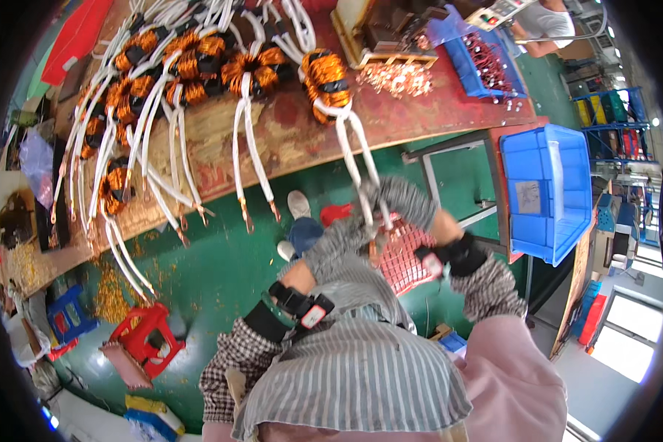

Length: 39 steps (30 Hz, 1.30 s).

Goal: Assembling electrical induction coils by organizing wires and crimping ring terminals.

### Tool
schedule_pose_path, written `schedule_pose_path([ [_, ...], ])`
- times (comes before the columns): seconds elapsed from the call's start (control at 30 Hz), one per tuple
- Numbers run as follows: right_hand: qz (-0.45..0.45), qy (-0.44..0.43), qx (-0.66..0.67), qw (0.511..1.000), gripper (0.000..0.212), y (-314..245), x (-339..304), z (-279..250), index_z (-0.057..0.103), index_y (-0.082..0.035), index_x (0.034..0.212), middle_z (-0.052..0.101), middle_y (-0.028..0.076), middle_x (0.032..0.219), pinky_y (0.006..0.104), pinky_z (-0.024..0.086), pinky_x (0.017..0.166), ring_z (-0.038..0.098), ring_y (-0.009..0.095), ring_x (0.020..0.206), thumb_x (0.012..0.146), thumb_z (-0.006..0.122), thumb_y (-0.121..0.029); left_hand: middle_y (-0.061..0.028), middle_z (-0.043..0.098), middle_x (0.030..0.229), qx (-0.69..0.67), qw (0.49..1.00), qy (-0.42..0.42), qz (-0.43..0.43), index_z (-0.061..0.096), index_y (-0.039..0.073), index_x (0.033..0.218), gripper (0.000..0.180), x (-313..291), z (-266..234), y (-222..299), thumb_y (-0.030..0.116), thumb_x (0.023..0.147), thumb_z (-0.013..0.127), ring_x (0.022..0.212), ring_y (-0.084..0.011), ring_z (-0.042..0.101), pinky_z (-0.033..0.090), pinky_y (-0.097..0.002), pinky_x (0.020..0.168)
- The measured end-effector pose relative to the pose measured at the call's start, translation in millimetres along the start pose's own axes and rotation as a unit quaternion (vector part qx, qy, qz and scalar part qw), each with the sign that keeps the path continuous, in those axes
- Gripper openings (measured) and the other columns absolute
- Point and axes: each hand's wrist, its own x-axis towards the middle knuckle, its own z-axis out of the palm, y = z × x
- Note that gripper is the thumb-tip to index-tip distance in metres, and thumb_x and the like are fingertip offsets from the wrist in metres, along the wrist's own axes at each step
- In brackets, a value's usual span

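A toroidal coil wound with orange copper wire [325, 77] lies at the front edge of the workbench, and its two white-sleeved leads [350, 151] hang over that edge towards me. My right hand [404, 200], in a grey knitted glove, closes round the leads near their lower part. Just below and to the left, my left hand [339, 239], gloved alike, is closed at the lead ends. The fingers partly hide the tips there. To the left, several more copper coils [254, 72] are heaped, their white leads dangling with bare copper lugs at the ends.
The worn red workbench [420, 110] carries a pile of small copper pieces [396, 79] and a blue tray [486, 62] of dark red parts. A blue bin [541, 195] stands at the right. Below are a red stool [147, 339] and a red mesh basket [405, 258]. Someone stands at far right.
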Motion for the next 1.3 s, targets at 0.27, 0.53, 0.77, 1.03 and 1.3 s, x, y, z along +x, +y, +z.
schedule_pose_path([
  [0.27,0.068,0.031,0.304,0.95,0.025,-5,-35,61,0.057,-0.006,0.091,0.055,0.001,0.063,0.0253,0.041,0.048,0.051,0.012,0.053,0.093,0.049,-0.03,-0.0067,0.056,0.099,0.251,0.967,-0.008,0.034,0.049,0.002,0.108,0.022,3,-98,-70,0.013,0.09,0.054,0.091,-0.0201,0.056,0.047,-0.0308,0.083],
  [0.53,0.038,0.054,0.404,0.912,0.029,7,-24,90,0.051,-0.012,0.079,0.034,-0.007,0.05,0.0214,0.026,0.037,0.029,0.006,0.039,0.093,0.048,-0.037,-0.0083,0.058,0.109,0.71,0.704,0.014,0.027,0.045,0.001,0.122,0.044,-69,-64,31,0.025,0.088,0.058,0.093,-0.0187,0.058,0.048,-0.0314,0.081],
  [0.77,0.073,0.058,0.429,0.899,0.025,-3,-10,140,0.05,-0.013,0.087,0.039,-0.005,0.054,0.0296,0.045,0.044,0.037,0.009,0.041,0.092,0.049,-0.037,-0.0174,0.057,0.113,0.365,0.912,0.178,0.055,0.036,0.002,0.129,0.056,-42,17,111,0.038,0.089,0.05,0.097,-0.0245,0.06,0.051,-0.0356,0.077],
  [1.03,-0.16,-0.26,-0.265,0.914,0.039,-19,18,48,0.057,-0.004,0.108,0.06,0.003,0.088,0.0305,0.047,0.073,0.058,0.015,0.082,0.088,0.055,-0.037,0.0049,0.039,0.058,0.143,0.952,0.262,0.074,0.051,0.01,0.09,0.016,-21,-9,121,0.026,0.09,0.054,0.044,-0.0056,0.036,0.036,-0.0235,0.041],
  [1.3,0.002,0.113,0.162,0.98,0.045,-106,227,-78,0.059,-0.01,0.107,0.06,0.003,0.089,0.035,0.05,0.074,0.057,0.019,0.08,0.083,0.06,-0.048,0.0066,0.042,0.058,0.18,0.941,0.273,0.083,0.05,0.015,0.087,0.023,-37,-12,117,0.037,0.087,0.058,0.043,-0.0036,0.037,0.031,-0.0184,0.036],
])
